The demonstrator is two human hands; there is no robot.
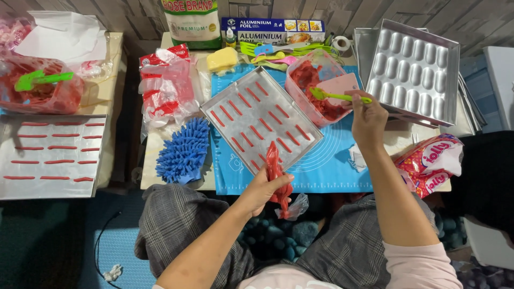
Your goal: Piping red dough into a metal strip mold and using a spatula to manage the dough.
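Left hand [263, 188] grips red piping bag [276, 176]; right hand [367, 119] pinches green spatula [337, 97].

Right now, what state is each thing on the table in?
Left hand: gripping a red piping bag, tip over the tray.
Right hand: holding a green spatula in the pink tub.
Metal tray: partly covered with red strips.
Pink tub: open, holding red dough.
Moulded pan: empty, tilted.

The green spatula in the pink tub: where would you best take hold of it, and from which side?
By the free end of its handle, coming from the right. The green spatula lies nearly level, its blade buried in the red dough inside the pink tub, and only the thin handle sticks out past the rim. The right hand pinches it there; the left hand holds a red piping bag.
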